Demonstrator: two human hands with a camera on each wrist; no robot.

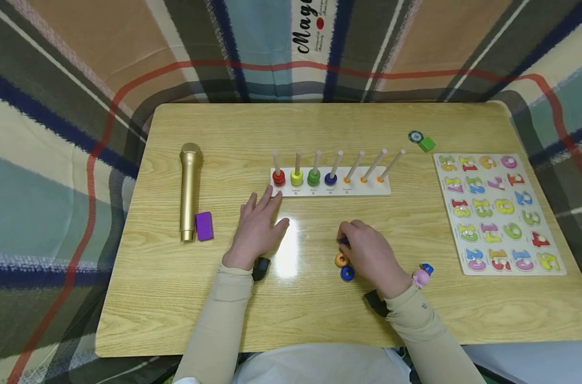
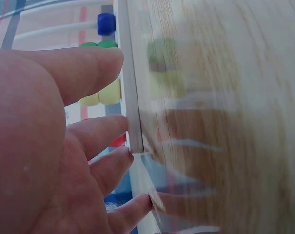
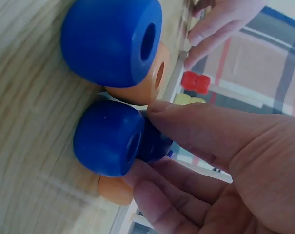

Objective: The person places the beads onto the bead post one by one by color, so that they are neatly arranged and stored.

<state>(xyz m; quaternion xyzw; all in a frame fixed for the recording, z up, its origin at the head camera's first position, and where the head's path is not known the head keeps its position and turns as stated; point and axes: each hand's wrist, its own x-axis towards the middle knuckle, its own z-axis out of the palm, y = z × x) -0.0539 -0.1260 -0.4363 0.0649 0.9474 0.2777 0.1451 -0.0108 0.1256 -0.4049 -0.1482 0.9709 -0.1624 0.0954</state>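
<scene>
My left hand lies with its fingers spread and fairly straight, fingertips at the left front corner of a white peg board. The board carries red beads, yellow beads, green beads and a dark blue bead on its pegs; three pegs at the right are bare. Lower on the table, my right hand pinches a dark blue bead between thumb and fingers. Close by sit an orange bead and a brighter blue bead. The right wrist view shows another orange bead, partly hidden.
A gold microphone and a purple block lie at the left. On the right are a number puzzle board, a green block, a round chip and a small pink-and-blue figure beside my right wrist.
</scene>
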